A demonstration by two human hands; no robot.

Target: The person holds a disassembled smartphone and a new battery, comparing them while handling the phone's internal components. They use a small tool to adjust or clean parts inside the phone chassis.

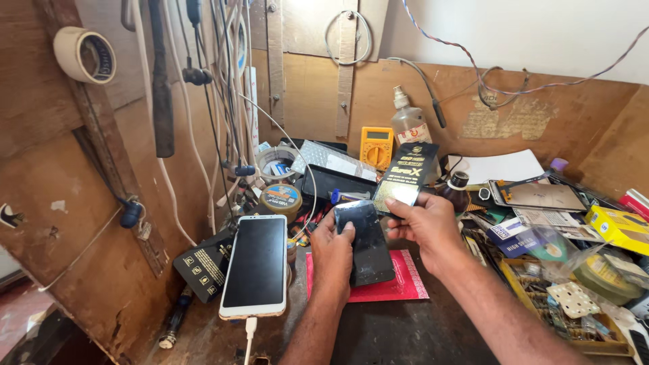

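Dark phone (365,243) held just above a red mat (399,284) near the middle of the bench (405,331), screen up, tilted slightly, top end away from the camera; gripped along its left edge by the left hand (332,253), thumb laid across the glass; pinched at its upper right corner by the right hand (426,226), fingers closed on the edge; both hands shut on the same phone, forearms reaching in from the lower edge of the view.

Just left of the left hand, a white-framed phone (255,267) with a black screen, propped upright-ish, white cable (249,334) plugged into its lower end; behind it a black packet (203,263) with gold marks; near its top, a round tin (280,197).

Beyond the hands, a tall black packet (407,177) leaning against clutter; farther back a yellow multimeter (376,147) and a clear plastic bottle (409,122) against the wooden back wall (581,128).

To the right, well apart, a yellow box (618,226), a flat brown panel (541,196) and mixed small parts; at upper left, a roll of tape (84,55) on the wall and hanging cables (216,101).
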